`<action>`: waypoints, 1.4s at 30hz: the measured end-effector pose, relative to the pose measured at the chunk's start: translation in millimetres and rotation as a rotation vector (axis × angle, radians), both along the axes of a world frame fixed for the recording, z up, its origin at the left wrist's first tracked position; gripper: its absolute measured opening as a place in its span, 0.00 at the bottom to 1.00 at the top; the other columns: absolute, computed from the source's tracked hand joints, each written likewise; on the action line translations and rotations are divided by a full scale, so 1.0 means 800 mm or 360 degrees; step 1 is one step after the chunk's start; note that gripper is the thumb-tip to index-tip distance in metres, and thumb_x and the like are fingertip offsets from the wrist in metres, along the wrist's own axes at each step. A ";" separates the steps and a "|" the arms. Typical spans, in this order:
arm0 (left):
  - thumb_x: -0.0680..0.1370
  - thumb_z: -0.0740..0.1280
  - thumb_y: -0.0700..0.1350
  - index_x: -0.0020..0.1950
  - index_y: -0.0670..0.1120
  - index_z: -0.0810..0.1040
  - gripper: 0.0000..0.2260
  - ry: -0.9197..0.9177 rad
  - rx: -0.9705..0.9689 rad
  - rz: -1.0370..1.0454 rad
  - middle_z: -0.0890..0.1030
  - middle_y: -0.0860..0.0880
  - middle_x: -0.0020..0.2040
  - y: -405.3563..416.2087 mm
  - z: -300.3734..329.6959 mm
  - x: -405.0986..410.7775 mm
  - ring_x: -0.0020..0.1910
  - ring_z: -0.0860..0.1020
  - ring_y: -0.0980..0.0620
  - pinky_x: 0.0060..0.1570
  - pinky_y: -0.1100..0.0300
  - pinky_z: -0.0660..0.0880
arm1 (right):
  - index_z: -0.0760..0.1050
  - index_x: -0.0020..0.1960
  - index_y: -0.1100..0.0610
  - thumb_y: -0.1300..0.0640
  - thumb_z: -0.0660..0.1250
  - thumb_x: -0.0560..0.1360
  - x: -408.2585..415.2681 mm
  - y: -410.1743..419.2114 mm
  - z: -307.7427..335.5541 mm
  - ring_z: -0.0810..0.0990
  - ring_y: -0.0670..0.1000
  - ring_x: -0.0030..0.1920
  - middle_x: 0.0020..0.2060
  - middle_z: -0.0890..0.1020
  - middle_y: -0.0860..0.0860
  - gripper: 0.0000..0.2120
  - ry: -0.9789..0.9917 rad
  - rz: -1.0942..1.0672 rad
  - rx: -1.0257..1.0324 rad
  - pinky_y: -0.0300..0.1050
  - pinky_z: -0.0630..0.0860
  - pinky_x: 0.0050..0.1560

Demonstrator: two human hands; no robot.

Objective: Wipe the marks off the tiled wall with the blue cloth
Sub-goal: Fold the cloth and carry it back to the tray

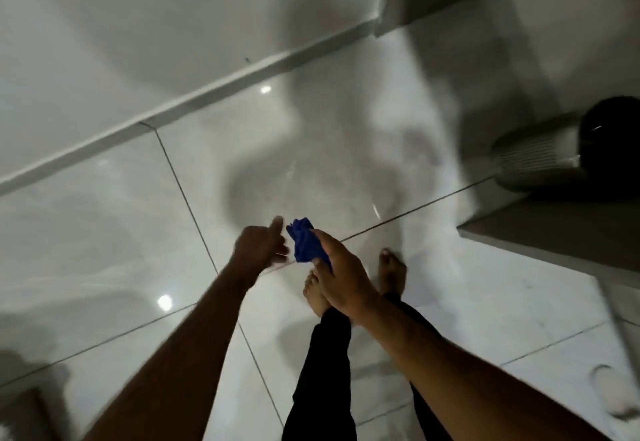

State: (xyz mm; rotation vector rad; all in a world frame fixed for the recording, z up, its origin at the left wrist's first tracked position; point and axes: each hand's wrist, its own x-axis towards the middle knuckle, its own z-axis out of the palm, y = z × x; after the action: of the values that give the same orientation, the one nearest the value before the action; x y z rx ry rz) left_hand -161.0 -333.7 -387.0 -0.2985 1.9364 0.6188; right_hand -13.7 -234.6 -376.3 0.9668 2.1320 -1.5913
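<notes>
Right hand (341,279) is holding the bunched cloth (304,244) in a closed grip, left hand (258,248) blurry just beside it, can't tell its grip. Looks like wall (104,42) wiping isn't happening yet.

Glossy pale floor tiles (104,232) with dark grout lines, two bright light reflections on them. Light skirting strip (214,87) runs diagonally along the floor's edge. Bare feet (393,269) and black trouser legs (322,371) below. Dark rounded object with a ribbed grey part (540,153) at right, blurred. Grey ledge corner (554,236) beneath it.
</notes>
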 end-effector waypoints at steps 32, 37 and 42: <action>0.77 0.69 0.41 0.57 0.35 0.80 0.12 0.0056 0.1443 -0.0319 0.84 0.35 0.52 0.201 0.592 0.029 0.47 0.82 0.44 0.48 0.53 0.80 | 0.77 0.53 0.55 0.55 0.74 0.73 0.075 0.206 0.552 0.85 0.52 0.45 0.47 0.84 0.52 0.11 0.0830 -0.0837 -0.0133 0.40 0.81 0.37; 0.71 0.76 0.43 0.61 0.42 0.78 0.20 -0.0039 0.1509 -0.0394 0.85 0.45 0.50 0.270 0.597 0.055 0.48 0.84 0.49 0.46 0.55 0.82 | 0.77 0.52 0.57 0.52 0.72 0.74 0.113 0.279 0.563 0.83 0.53 0.45 0.45 0.84 0.52 0.11 0.0776 -0.1093 0.0017 0.45 0.82 0.39; 0.72 0.75 0.34 0.61 0.42 0.77 0.19 0.0281 0.1369 -0.0630 0.86 0.44 0.49 0.369 0.582 0.111 0.49 0.84 0.46 0.47 0.53 0.82 | 0.77 0.47 0.54 0.53 0.71 0.75 0.160 0.359 0.549 0.83 0.55 0.46 0.47 0.83 0.54 0.05 0.0622 -0.1361 0.0108 0.55 0.84 0.42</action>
State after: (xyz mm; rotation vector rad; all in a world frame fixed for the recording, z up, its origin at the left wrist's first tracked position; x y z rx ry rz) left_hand -72.0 -38.8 78.9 0.6780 1.6416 1.1516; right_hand 114.6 52.6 62.8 1.8992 2.1376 -2.2365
